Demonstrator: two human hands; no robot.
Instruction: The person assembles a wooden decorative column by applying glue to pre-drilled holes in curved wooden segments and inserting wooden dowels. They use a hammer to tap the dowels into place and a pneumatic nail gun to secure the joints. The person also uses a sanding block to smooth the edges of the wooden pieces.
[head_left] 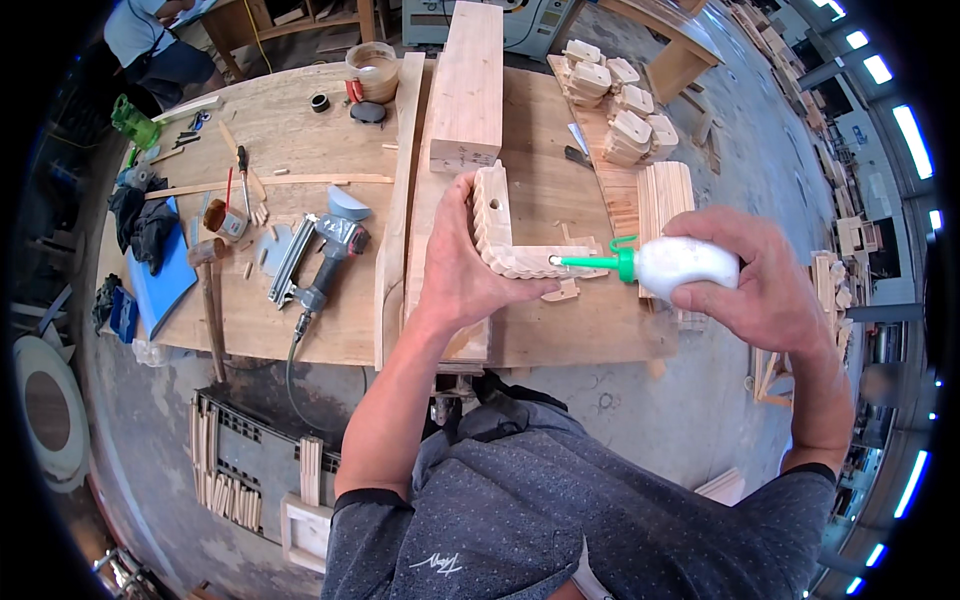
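Observation:
My left hand (452,262) is wrapped around an L-shaped wooden piece (507,256) with a scalloped outer edge. A round hole shows in its upright arm. In my right hand (765,275) a white squeeze bottle (680,267) lies on its side, its green nozzle (610,263) pointing left. The nozzle tip is at a small spot or hole in the wooden piece's other arm, where a bit of pale material shows. Whether the tip touches the wood I cannot tell. Beneath them lie small wooden offcuts (566,290) on the workbench (560,340).
A thick timber block (468,85) stands beyond my left hand. Left on the bench are a nail gun (325,255) with hose, a mallet (208,255), a screwdriver (242,165) and a jar (372,68). Carved wooden blocks (630,130) are stacked far right. Another person (150,45) is back left.

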